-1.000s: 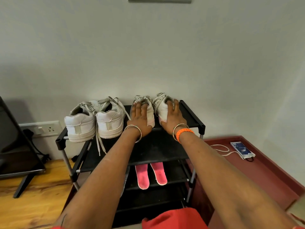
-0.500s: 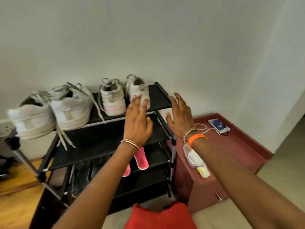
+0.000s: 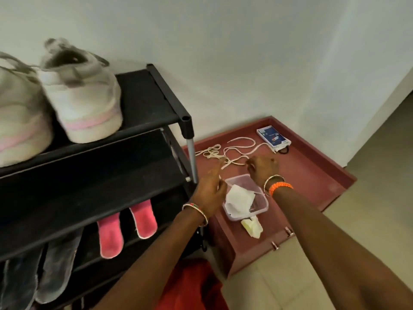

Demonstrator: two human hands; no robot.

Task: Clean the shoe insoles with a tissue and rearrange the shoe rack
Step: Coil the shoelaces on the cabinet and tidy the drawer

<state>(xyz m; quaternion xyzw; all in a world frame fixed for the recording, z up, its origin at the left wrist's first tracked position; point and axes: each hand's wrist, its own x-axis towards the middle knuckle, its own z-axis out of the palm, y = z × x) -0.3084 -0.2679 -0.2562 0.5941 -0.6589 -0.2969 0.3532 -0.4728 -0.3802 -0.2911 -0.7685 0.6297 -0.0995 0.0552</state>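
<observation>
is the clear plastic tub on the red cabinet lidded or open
Open: the clear plastic tub shows no lid, and a white tissue lies loose inside, poking above the rim.

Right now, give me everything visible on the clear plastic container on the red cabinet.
The clear plastic container is a shallow rectangular tub with rounded corners, no lid on it, see-through. It sits flat on the red cabinet top, near its front edge, beside the shoe rack. Crumpled white tissue lies inside. A yellowish wad lies against its front edge. Both hands hover over it; contact is unclear.
</observation>
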